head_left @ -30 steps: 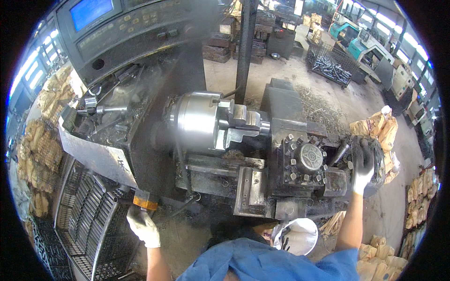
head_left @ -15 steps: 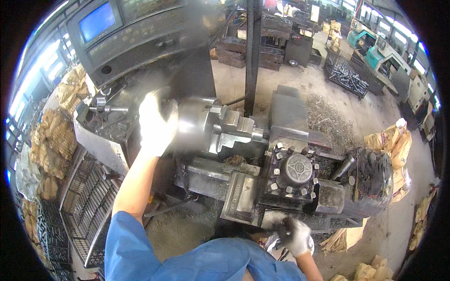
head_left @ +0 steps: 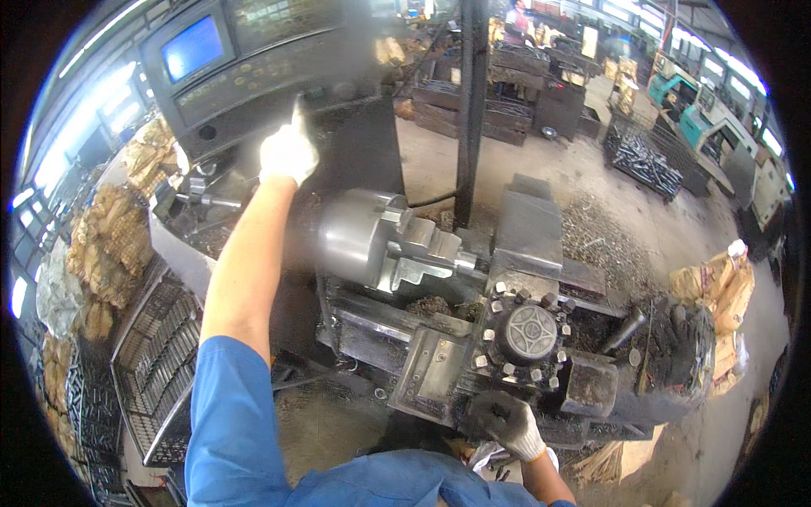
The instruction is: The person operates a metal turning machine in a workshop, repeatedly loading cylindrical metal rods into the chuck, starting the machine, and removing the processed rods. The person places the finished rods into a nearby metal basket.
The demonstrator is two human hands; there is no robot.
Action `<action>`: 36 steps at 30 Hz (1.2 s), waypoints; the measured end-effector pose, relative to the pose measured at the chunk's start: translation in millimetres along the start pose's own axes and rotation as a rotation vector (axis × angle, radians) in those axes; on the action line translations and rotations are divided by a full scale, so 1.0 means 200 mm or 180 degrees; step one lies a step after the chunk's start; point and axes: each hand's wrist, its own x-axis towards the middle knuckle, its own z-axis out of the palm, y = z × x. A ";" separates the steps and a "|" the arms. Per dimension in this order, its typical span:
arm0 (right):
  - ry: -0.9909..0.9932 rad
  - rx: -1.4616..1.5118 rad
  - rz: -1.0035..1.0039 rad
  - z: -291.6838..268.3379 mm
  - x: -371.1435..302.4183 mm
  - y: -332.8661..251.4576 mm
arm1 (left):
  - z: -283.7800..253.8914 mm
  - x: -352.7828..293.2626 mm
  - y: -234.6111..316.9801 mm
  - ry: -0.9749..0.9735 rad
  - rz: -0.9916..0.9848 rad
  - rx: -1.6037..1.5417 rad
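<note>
My left hand (head_left: 289, 154), in a white work glove, reaches up before the dark control panel (head_left: 253, 103) of a lathe. Its index finger stretches toward the panel's lower edge; whether the tip touches it I cannot tell. No object shows in that hand. Below and to its right is the round metal chuck (head_left: 353, 238) with stepped jaws (head_left: 422, 252). My right hand (head_left: 515, 429), in a glove blackened over the fingers, is curled at the front of the carriage, below the tool post (head_left: 530, 332). What it grips is hidden.
A blue-lit screen (head_left: 193, 48) sits in the panel. A dark upright post (head_left: 471, 118) stands behind the chuck. At left are a metal basket of rods (head_left: 156, 380) and yellowish sacks (head_left: 101, 249). Metal chips (head_left: 604, 237) lie beyond the machine; a crate of metal parts (head_left: 644, 159) stands farther right.
My left hand has moved from beside the chuck up to the control panel, its index finger now extended. My right hand stays near the carriage front, now less blurred. The view has shifted slightly.
</note>
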 end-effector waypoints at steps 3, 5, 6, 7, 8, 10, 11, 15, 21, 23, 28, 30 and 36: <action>0.0113 -0.0100 0.0054 0.04 -0.03 -0.03 | -0.06 -0.10 0.01 0.0224 0.0015 -0.0070; -0.0087 0.0163 0.0336 0.11 0.01 -0.19 | -0.01 -0.31 -0.04 0.1008 0.0377 -0.0698; -0.0212 0.0156 0.0417 0.15 -0.01 -0.19 | -0.13 -0.52 0.07 0.0900 0.0561 -0.1516; -0.0452 0.0163 0.0415 0.21 0.00 -0.18 | -0.20 -0.73 0.04 0.0965 0.0858 -0.1857; -0.0748 0.0184 0.0374 0.28 0.03 -0.16 | -0.22 -0.99 0.00 0.0776 0.1166 -0.1957; -0.1160 0.0038 -0.0066 0.49 0.06 -0.12 | -0.16 -1.60 -0.17 -0.0174 0.1256 -0.1871; -0.1528 -0.0086 -0.0025 0.58 0.10 -0.13 | -0.06 -1.93 -0.26 -0.0869 0.0928 -0.1810; -0.2455 -0.0441 -0.0286 1.05 0.18 0.10 | 0.10 -3.39 -0.64 -0.2251 -0.1626 -0.1615; -0.3371 -0.1307 0.0575 1.63 0.28 0.71 | -0.47 -5.13 -0.94 -0.2918 -0.5155 -0.0954; -0.3871 -0.2000 0.0258 1.84 0.29 0.64 | -0.64 -5.75 -0.70 -0.2006 -0.6586 -0.0390; -0.5292 -0.2987 -0.4645 2.43 0.60 0.98 | -0.86 -6.39 0.13 -0.1207 -0.7922 0.0294; -0.5238 -0.2253 -0.4436 2.62 0.79 1.19 | -0.84 -6.16 -0.07 0.0955 -0.8729 0.0341; -0.4805 -0.3715 -0.5666 3.59 0.77 1.39 | -0.92 -6.21 0.68 0.3577 -0.8603 0.2375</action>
